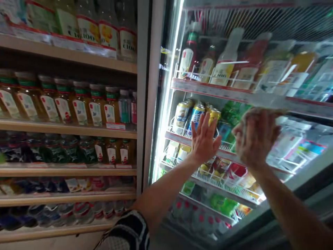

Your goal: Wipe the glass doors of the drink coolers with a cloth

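Note:
A glass cooler door [260, 64] fills the right side, with drinks behind it. My left hand [205, 140] is raised flat against the glass, fingers spread, holding nothing. It is in front of several cans [196, 114] on a wire shelf. To its right, my right hand [253, 137] is pressed toward the glass and smeared by motion. A greyish-tan cloth [269, 111] shows along the top of that hand, its lower part hidden by the fingers.
Wooden shelves [65, 130] on the left carry rows of bottles [80, 107]. A grey upright post [144, 104] separates them from the cooler. Inside the cooler, bottles [226, 59] line the upper shelf and packaged drinks the lower ones. A bright light strip [170, 80] runs down the cooler's left edge.

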